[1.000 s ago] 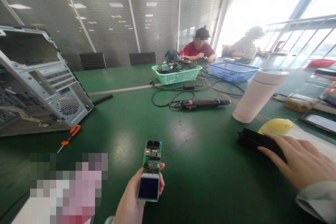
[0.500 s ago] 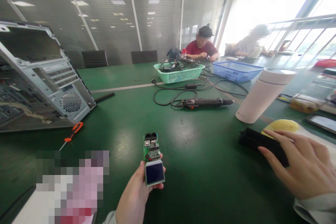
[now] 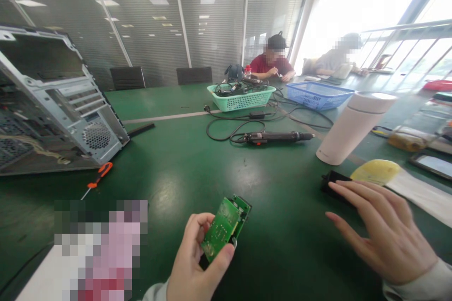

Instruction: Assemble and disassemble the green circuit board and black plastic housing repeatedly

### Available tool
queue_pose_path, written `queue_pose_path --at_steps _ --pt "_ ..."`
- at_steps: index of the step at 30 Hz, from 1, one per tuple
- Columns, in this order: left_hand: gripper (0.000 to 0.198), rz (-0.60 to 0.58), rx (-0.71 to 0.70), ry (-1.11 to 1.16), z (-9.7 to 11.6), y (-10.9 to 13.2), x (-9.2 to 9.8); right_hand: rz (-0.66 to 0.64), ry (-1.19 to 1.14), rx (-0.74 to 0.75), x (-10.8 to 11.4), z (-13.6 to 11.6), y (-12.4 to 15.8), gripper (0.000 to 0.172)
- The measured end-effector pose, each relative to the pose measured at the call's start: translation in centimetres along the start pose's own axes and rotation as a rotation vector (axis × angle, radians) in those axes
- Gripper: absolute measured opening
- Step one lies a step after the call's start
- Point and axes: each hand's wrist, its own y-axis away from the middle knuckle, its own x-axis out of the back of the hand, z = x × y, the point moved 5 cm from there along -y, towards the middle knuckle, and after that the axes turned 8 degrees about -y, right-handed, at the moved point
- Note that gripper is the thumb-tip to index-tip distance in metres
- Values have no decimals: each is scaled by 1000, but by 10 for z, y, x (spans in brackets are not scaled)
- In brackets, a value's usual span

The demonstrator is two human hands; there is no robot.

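A green circuit board [image 3: 221,231] is gripped between the thumb and fingers of my left hand [image 3: 197,254], low in the middle of the view. Its soldered underside faces me, and a second board layer shows at its right edge. At the right, my right hand [image 3: 384,230] is spread with the thumb apart. Its fingertips lie over a black box-like piece [image 3: 332,178], partly hidden beneath them; whether they touch it I cannot tell. Just behind that hand lies something yellow and rounded [image 3: 377,171], beside a white sheet.
An open computer case [image 3: 102,136] stands left, an orange-handled screwdriver [image 3: 100,176] before it. An electric screwdriver [image 3: 278,138] with its cable lies mid-table. Behind are a green basket [image 3: 243,101] of cables and a blue basket [image 3: 318,96]. A pale tumbler [image 3: 353,127] stands right. Two people sit beyond.
My left hand has turned the circuit board over, from its screen side to its soldered side, and shifted it right. My right hand has opened its thumb away from the black piece.
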Motion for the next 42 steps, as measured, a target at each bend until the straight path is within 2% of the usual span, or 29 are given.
queue_pose_path --at_steps 5,11,15,19,22,24,26,28,31,34,37,42 --pt "27 -110 -292 -367 20 1 -2 -73 -256 71 -3 -55 -14 50" --pt "35 -149 -442 -544 26 6 -5 -12 -430 178 -13 -110 -40 43" --pt "38 -182 -504 -560 27 9 -7 68 -561 148 -20 -119 -46 36" --pt "44 -187 -501 -542 27 9 -7 97 -577 138 -20 -116 -45 33" --pt "61 -159 -470 -534 24 7 -5 78 -535 130 -15 -100 -47 29" --pt "67 -139 -443 -554 21 6 -4 54 -489 61 -10 -76 -48 31" --pt "63 -119 -423 -569 19 6 -4 54 -409 -57 -4 -43 -47 32" --pt "50 -68 -404 -558 19 7 -4 73 -279 -172 3 -4 -40 31" --pt "37 36 -371 -522 20 9 -5 81 -50 -371 5 56 -15 43" --pt "34 67 -351 -491 19 10 -8 -48 -15 -625 -7 107 20 48" --pt "31 50 -354 -449 18 9 -8 -164 -62 -722 -18 133 47 52" --pt "31 72 -309 -444 18 8 -6 -304 -106 -774 -23 145 63 54"
